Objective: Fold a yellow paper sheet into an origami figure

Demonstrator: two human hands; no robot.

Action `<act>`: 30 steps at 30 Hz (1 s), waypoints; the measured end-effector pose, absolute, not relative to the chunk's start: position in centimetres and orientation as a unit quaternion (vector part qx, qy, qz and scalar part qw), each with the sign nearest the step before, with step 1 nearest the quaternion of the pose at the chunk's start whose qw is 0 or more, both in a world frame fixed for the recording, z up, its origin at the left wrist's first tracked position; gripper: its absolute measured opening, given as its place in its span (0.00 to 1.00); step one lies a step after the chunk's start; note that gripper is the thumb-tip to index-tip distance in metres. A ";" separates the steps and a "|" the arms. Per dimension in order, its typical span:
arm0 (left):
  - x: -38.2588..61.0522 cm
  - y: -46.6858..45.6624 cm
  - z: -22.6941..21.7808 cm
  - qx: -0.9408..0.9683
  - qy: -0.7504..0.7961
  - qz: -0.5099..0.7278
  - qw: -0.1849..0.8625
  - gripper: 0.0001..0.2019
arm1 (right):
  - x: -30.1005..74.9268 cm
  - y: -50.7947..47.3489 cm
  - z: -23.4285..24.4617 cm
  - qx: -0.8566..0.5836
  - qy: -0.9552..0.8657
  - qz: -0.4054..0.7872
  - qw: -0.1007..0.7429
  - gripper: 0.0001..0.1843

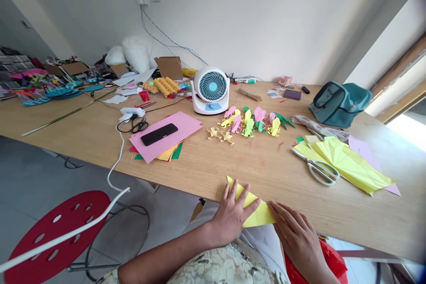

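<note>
A folded sheet of yellow paper [261, 215], roughly triangular, lies at the table's front edge. My left hand [233, 213] is spread over it, fingers apart and pressing it down. At the sheet's right corner, the fingertips of my right hand [294, 230] touch the paper; its fingers are stretched out side by side, and the thumb is hidden. To the right rest a pair of scissors [317, 168] with pale handles and a large creased yellow sheet [346, 159]. Farther back stand several folded paper frogs [248, 126] in pink, yellow and green.
A white fan [211, 91] stands behind the frogs. Left of them, a black phone [159, 134] lies on pink paper [184, 126] over other coloured sheets. A teal bag [342, 104] sits at the back right. Beside the table is a red stool [60, 239], with a white cable [120, 153] near it.
</note>
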State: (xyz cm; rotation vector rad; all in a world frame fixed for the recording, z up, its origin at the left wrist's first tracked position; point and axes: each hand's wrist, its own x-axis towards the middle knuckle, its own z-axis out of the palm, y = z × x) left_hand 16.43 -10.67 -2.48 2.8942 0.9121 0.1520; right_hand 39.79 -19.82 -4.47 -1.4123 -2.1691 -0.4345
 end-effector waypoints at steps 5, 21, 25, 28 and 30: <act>14.6 -11.0 -2.4 0.958 0.261 0.083 0.083 0.41 | 38.6 -20.7 -1.9 -0.471 -0.820 -0.105 0.307 0.19; 13.8 -7.3 4.6 0.698 0.391 0.418 0.430 0.10 | 36.9 -14.5 8.6 -0.512 -0.711 0.029 0.481 0.22; 15.9 -3.8 6.0 0.574 0.409 0.482 0.519 0.13 | 45.4 -10.3 6.1 -0.724 -0.574 -0.045 0.380 0.20; 17.4 -2.0 6.5 0.470 0.394 0.493 0.617 0.23 | 51.2 -8.4 3.0 -0.787 -0.527 -0.067 0.314 0.19; 18.1 -1.7 6.5 0.421 0.391 0.492 0.654 0.26 | 53.5 -8.0 1.2 -0.806 -0.523 -0.064 0.269 0.17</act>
